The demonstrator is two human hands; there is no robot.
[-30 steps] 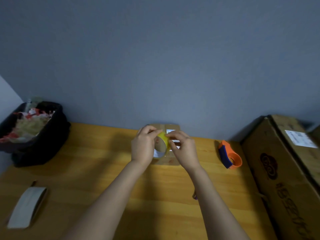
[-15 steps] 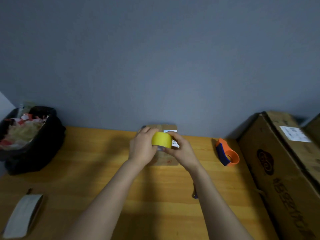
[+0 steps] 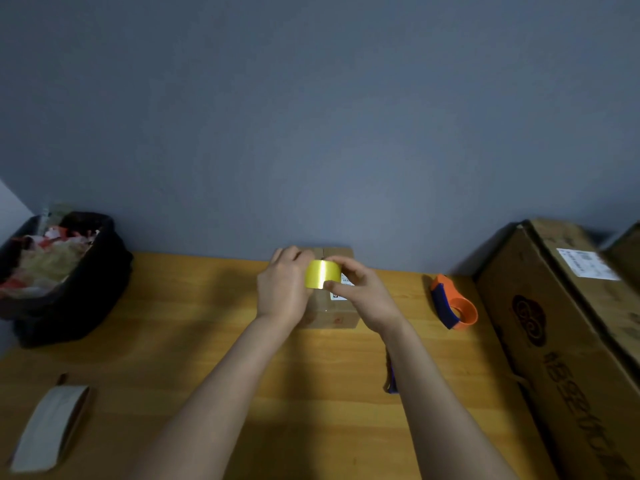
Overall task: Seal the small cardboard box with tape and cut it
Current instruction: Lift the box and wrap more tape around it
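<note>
The wooden table (image 3: 194, 341) carries a small cardboard box (image 3: 337, 313), orange dispenser (image 3: 457, 306), and black bin (image 3: 69, 306).

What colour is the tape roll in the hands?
Yellow tape roll, clearest in the head view.

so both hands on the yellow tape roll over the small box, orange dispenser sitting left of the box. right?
One thing is off: the orange dispenser sits to the right of the small box, not left, as the head view shows. The rest holds: left hand and right hand hold the yellow tape roll over it.
</note>
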